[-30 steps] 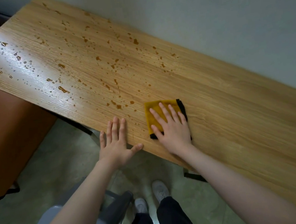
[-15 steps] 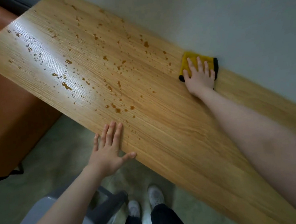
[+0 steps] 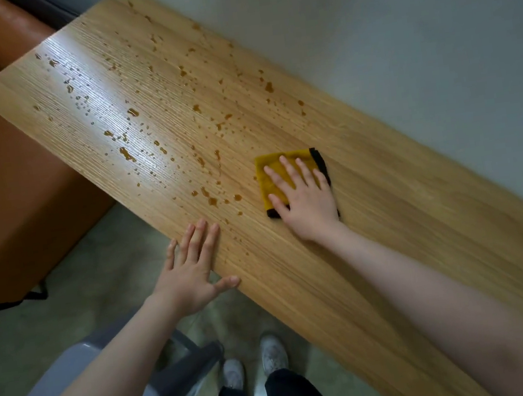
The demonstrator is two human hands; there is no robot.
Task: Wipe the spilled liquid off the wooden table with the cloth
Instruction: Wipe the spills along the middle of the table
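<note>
- Now the right hand [image 3: 307, 201] lies flat on the yellow cloth [image 3: 270, 176], fingers straight and spread, pressing it to the wooden table [image 3: 405, 212] rather than gripping it.
- Half a second ago that hand and the cloth were up against the wall [image 3: 397, 30]; both have come back toward the near side of the table, close to where they lay a second ago.
- That looks like one full stroke out and back over a single strip, and the wood behind the right palm and toward the wrist shows no drops.
- The spilled liquid [image 3: 210, 201] is hardly reduced: amber drops sit just beyond the right thumb side of the cloth, and a wide scatter runs on past the fingertips toward the far corner.
- The left hand [image 3: 193, 273] has kept its place, open, with its straight fingers resting on the near edge of the table and holding nothing; a few drops lie just ahead of its fingertips.
- Most of the job seems still to be done, and the next strokes would need to shift toward the left hand's side.
- The table is pale grained wood with a glare band across the wet part.
- An orange-brown seat [image 3: 20, 196] stands beyond the left fingers, a grey chair [image 3: 165, 386] lies under the left forearm, and white shoes [image 3: 272, 352] stand on a dull floor [image 3: 78, 305].
</note>
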